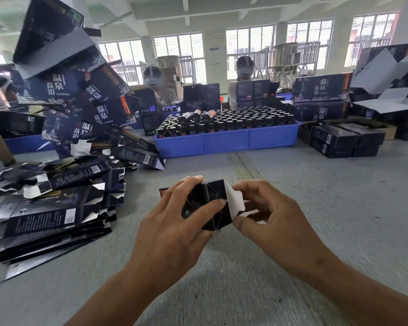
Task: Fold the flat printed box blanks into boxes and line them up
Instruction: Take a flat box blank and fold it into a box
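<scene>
Just in front of the blue tray (226,143), over the grey desk (316,184), we hold one dark box (213,208), half formed and lifted clear of the surface. Our left hand (174,220) wraps the box body, fingers (193,182) curled over its top edge and thumb pressed across the printed face. Our right hand (266,215) pinches the white-backed end flap (236,202) between thumb and forefinger, the other fingers loosely curled below.

We judge the box to be thin printed card: light, stiff along its panels, willing to bend only at the creases, and easy to dent or tear at the flap tabs. The glossy print looks a little slippery, so the body is best held across two opposite walls, near the open end, without crushing it out of square. The flap is best taken by its free edge and pushed in along its crease.

To the left of the tray lies the stack of flat blanks (57,208), with a leaning heap of folded boxes (80,95) behind it. The tray itself is packed with dark-capped bottles (233,120).
</scene>
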A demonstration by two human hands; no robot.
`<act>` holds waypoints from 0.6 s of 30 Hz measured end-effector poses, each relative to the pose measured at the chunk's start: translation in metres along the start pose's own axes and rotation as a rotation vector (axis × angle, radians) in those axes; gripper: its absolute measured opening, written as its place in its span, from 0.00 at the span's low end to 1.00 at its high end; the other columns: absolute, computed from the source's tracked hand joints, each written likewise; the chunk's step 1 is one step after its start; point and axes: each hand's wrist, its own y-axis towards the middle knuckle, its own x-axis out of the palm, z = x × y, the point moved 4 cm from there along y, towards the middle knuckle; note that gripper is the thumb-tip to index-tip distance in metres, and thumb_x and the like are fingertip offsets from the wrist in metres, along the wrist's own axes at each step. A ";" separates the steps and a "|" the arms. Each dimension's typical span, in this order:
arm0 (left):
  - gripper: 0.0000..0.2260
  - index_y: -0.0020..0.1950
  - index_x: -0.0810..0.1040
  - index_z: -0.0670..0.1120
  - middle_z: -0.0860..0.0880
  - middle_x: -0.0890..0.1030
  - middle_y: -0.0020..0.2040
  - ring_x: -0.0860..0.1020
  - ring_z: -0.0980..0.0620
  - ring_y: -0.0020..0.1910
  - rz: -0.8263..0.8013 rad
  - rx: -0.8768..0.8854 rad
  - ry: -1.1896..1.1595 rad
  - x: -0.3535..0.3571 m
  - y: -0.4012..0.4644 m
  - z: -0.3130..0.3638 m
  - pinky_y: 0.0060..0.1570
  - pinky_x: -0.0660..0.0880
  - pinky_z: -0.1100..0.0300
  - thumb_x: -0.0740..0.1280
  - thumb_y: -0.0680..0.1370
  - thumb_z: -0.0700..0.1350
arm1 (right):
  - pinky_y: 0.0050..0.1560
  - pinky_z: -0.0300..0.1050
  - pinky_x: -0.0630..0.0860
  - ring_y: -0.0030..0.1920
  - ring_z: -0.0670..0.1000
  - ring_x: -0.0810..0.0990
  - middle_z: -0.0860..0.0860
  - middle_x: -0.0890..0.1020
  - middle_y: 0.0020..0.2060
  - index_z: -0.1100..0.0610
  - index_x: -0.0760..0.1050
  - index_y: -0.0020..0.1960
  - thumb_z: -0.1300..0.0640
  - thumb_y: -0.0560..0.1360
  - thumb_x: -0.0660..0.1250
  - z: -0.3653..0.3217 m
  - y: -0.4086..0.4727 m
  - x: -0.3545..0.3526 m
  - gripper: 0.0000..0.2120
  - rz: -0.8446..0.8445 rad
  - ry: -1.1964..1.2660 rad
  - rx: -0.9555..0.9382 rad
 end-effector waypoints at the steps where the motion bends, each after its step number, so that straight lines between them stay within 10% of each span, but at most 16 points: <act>1: 0.26 0.67 0.73 0.55 0.43 0.70 0.71 0.73 0.41 0.64 0.006 -0.002 -0.002 0.000 0.000 0.000 0.44 0.81 0.49 0.73 0.70 0.50 | 0.48 0.28 0.77 0.53 0.36 0.82 0.31 0.81 0.54 0.36 0.74 0.59 0.63 0.75 0.72 -0.001 0.000 0.001 0.24 -0.016 -0.007 -0.005; 8: 0.40 0.78 0.62 0.47 0.49 0.70 0.71 0.69 0.50 0.68 0.044 -0.048 -0.103 -0.001 0.000 0.006 0.61 0.70 0.57 0.75 0.69 0.51 | 0.45 0.32 0.79 0.51 0.37 0.83 0.32 0.82 0.51 0.39 0.78 0.56 0.53 0.76 0.72 -0.002 0.002 0.002 0.12 -0.010 0.057 0.047; 18: 0.35 0.77 0.63 0.45 0.51 0.71 0.71 0.69 0.53 0.70 0.058 -0.017 -0.087 0.001 0.001 0.013 0.66 0.67 0.59 0.64 0.72 0.57 | 0.44 0.28 0.77 0.42 0.39 0.84 0.40 0.86 0.40 0.50 0.84 0.49 0.58 0.72 0.77 0.001 0.002 -0.002 0.07 0.074 0.036 0.139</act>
